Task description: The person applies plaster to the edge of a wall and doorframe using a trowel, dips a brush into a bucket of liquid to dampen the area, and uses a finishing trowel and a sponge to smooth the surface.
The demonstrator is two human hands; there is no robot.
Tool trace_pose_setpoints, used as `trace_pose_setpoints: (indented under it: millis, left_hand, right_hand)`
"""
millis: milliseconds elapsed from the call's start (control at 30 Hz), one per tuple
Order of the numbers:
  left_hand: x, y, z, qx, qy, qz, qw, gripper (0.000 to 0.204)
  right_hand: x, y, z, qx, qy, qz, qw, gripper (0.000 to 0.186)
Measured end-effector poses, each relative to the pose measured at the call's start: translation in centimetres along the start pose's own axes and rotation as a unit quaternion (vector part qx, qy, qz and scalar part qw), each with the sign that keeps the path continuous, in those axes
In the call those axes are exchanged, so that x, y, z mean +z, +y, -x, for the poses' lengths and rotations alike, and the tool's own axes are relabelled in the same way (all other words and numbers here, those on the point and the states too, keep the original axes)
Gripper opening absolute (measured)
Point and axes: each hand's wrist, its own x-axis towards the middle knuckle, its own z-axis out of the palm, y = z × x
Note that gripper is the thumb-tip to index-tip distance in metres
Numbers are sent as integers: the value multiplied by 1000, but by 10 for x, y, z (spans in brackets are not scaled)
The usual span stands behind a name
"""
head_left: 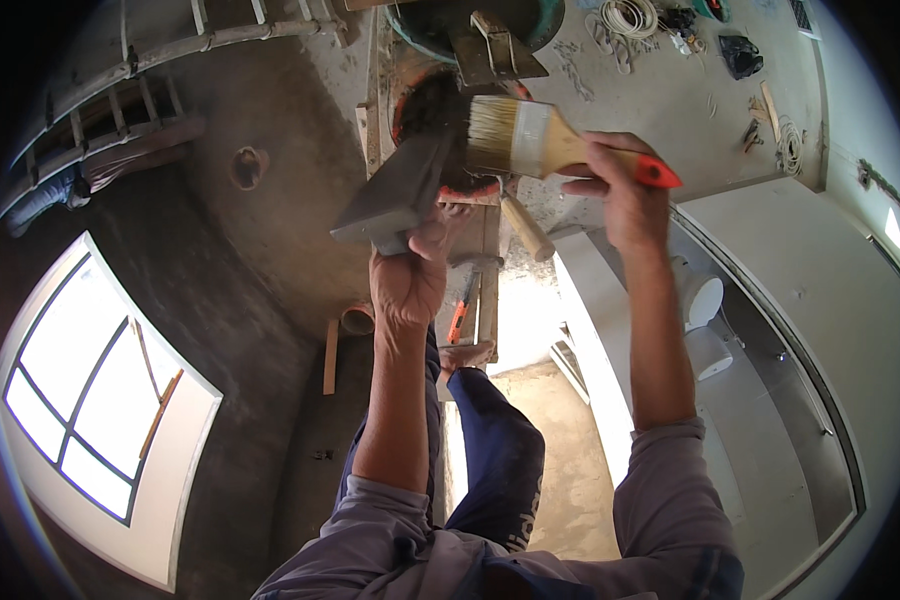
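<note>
- So the left hand (408, 285) is wrapped around the handle of a dark grey float (395, 190), blade tilted, held up in front of the body.
- Right hand (630, 195) has its fingers closed on the handle of a wide paintbrush (530, 138), red end poking out to the right, pale bristles pointing left at the float.
- Bristles sit just beside the float's edge; honestly can't tell from this angle whether they're touching.
- Both tools are up in the air, overlapping a bucket with a red-orange rim (478, 190) in this view.
- Past that there's a green tub (557, 22) with a metal trowel (495, 52) at its near side.
- Wooden tool handle (526, 228) shows just below the brush, under the right hand.
- Nearer the feet, an orange-handled tool (459, 320) lies by a wooden plank (488, 285).
- Far floor: coiled cable (630, 18), top right.
</note>
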Motion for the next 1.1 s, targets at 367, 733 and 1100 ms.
trace_pose_setpoints:
  millis: [367,733,1100]
  left_hand:
    - [0,-8,4,-22,1,-41,999,29]
    - [-11,-2,17,117,180,-299,930,28]
    - [-16,9,22,105,150,-358,916,24]
  right_hand:
    - [-14,12,-27,21,-192,-76,978,18]
    - [-39,-28,-37,-27,-101,57,993,25]
    - [-22,-23,-66,42,-266,87,959,16]
